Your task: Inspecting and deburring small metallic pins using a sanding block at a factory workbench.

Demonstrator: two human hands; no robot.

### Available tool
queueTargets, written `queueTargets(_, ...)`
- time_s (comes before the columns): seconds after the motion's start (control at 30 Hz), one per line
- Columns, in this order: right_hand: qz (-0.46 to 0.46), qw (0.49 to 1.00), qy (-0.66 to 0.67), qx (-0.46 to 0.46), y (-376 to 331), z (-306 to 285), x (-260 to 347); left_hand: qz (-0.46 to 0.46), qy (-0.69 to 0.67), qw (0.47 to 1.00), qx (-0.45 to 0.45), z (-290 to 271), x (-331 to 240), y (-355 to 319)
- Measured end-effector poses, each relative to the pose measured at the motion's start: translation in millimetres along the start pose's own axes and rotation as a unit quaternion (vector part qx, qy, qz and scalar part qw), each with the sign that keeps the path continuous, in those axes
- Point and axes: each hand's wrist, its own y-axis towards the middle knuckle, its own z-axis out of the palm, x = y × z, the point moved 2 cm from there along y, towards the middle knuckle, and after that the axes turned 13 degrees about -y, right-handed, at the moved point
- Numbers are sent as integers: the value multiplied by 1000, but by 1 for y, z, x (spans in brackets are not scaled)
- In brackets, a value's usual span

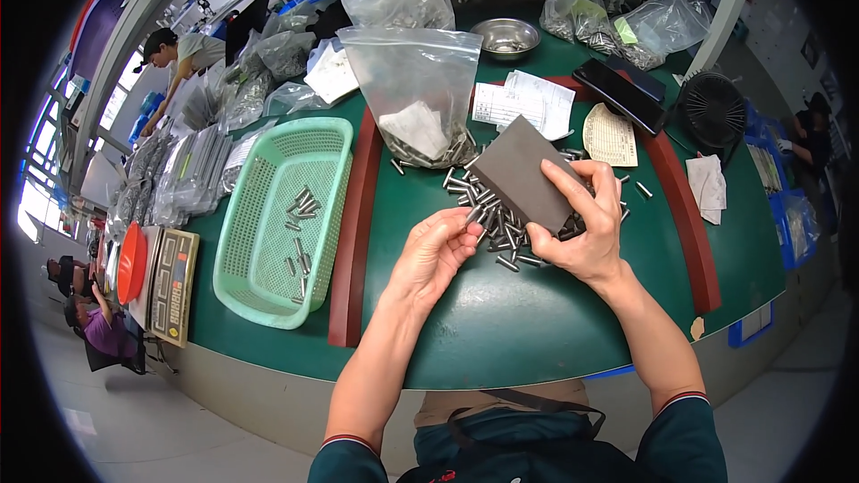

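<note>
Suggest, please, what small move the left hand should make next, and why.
Perhaps the left hand should lift the metal pin slightly clear of the loose pile: its fingertip grip appears to pinch that pin right beside the heap, while the right hand holds the dark grey block just above.

My shirt (438, 445) is dark green with a bluish cast, and its short sleeves (684, 440) end in narrow trim (682, 400) striped red and pale. Below them my forearms (382, 367) are bare, as are my hands (586, 237), fingers and thumbs uncovered. A thin black strap (537, 402) loops across my front, over a band of beige cloth (501, 394) at my waist. A small red mark (445, 476) shows low on my front, on dark fabric.
</note>
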Motion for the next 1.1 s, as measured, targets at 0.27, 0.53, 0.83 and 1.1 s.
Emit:
queueTargets(0.27,-34,999,0,19,-1,2,4,13,-25,999,-40,1,-4,-1)
queueTargets(0.53,77,996,22,-30,7,8,-6,95,136,986,-4,18,10,-6)
queueTargets(0.83,-54,998,-1,21,1,-6,1,54,4,999,-2,-3,1,1)
queueTargets(1.1,22,1000,5,-16,7,4,1,36,56,998,19,12,7,-7)
